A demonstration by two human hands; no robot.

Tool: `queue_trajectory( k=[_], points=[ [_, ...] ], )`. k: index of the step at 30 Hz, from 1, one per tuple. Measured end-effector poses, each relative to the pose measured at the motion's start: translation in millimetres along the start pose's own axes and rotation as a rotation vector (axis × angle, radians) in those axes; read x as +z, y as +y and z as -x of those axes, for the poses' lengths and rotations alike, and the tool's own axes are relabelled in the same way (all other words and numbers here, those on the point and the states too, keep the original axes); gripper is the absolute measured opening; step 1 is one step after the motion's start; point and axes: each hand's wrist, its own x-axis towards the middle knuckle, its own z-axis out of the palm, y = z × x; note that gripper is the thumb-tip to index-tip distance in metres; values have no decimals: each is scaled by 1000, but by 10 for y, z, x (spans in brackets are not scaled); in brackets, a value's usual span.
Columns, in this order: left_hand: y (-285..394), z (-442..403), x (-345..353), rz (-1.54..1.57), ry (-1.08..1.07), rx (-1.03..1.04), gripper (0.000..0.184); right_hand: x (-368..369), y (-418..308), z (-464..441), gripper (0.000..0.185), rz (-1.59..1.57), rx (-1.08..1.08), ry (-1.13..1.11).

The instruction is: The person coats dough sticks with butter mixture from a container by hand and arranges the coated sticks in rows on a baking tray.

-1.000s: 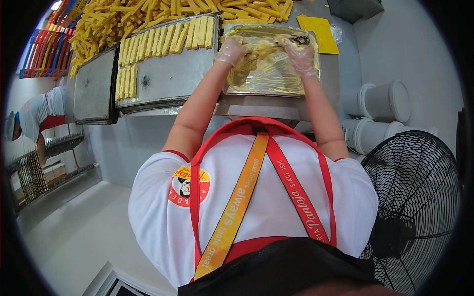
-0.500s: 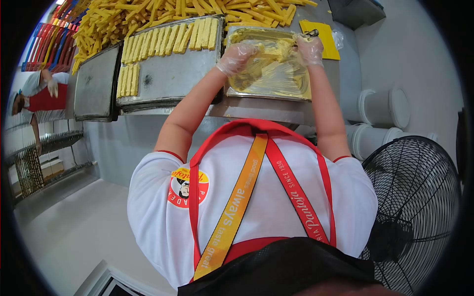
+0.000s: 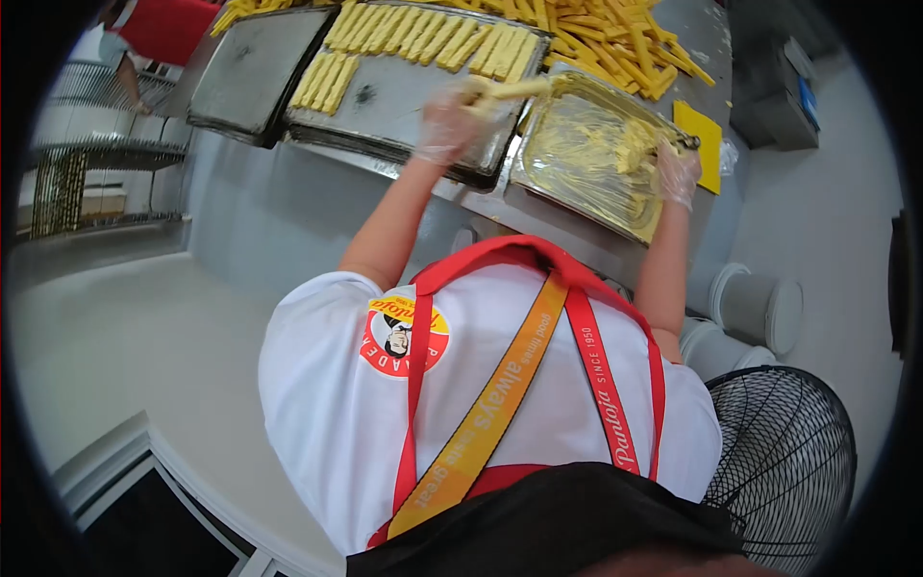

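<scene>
Above the right part of a dark metal tray (image 3: 385, 113), my left hand (image 3: 452, 123), in a clear glove, is closed on a pale yellow stick (image 3: 519, 88) pointing right. Coated sticks (image 3: 413, 34) lie in a row on that tray, with a few more at its left. My right hand (image 3: 677, 173), also gloved, grips a dark-handled tool (image 3: 686, 142) at the right side of a shallow pan (image 3: 548, 178). Yellow paste (image 3: 630, 144) is smeared inside the pan. The tool's lower end is hidden.
Plain yellow sticks (image 3: 615, 43) are piled behind the pan. A yellow sheet (image 3: 707, 144) lies right of it. Another dark tray (image 3: 255, 72) is at left. A person in red (image 3: 168, 29) is far left. White buckets (image 3: 755, 308) and a fan (image 3: 788, 452) stand at right.
My left hand has moved from the pan to over the dark tray, with a stick now showing in it. The view has turned and shifted. My right hand stays at the pan's right side.
</scene>
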Motion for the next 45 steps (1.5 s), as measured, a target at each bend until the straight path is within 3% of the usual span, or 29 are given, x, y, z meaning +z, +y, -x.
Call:
queue_trajectory(
  k=[1,3,4,6,9,11,15,18,20,22,23,24,26,29,31,35,38,40,42,45],
  points=[
    [-149,-23,-259,-111,20,-50,11,37,175,-44,39,-73,26,-34],
    [-357,-41,-735,-331,90,-135,13,-83,-164,225,33,-492,178,-49],
    [-415,-26,-939,-441,141,-170,14,-102,-167,236,31,-486,164,-39],
    [-1387,190,-1136,-672,269,101,16,-90,-196,261,27,-473,141,-13],
    [-1618,258,-1210,-624,269,-209,20,-45,-155,240,28,-410,54,-48],
    [-1803,262,-1207,-621,240,-271,19,26,-117,232,30,-381,46,-55],
    [-1895,246,-1220,-788,124,-262,21,92,177,106,35,-130,-67,-51],
    [-1324,191,-1154,-995,285,-110,24,-88,-50,271,38,-269,-28,-168],
    [-1001,156,-916,-698,153,-67,29,-257,-659,505,40,94,-152,-112],
    [-580,80,-507,-328,-73,-134,30,28,-789,564,43,74,-336,-103],
    [-597,103,-214,-256,-185,35,30,246,-908,599,44,-11,-369,-137],
    [-635,123,89,-183,-290,205,31,357,-1164,797,35,-26,-551,-55],
    [-413,97,475,-251,-474,113,26,783,-1167,849,32,68,-806,-4],
    [-161,61,778,-238,-603,-29,21,996,-945,765,31,-56,-791,33],
    [-69,84,840,-185,-546,-31,19,791,-628,512,33,136,-511,-19],
    [-140,202,941,-207,-539,2,17,128,-68,158,33,420,-386,141],
    [-205,220,1002,-219,-541,53,17,74,-284,141,34,424,-359,27],
    [-226,281,957,-216,-534,130,19,321,-740,399,32,157,-482,55],
    [-166,352,883,-135,-513,111,20,940,-1018,545,29,138,-683,-6],
    [-94,368,779,-106,-516,57,21,1075,-994,562,29,113,-598,-152]
  ],
)
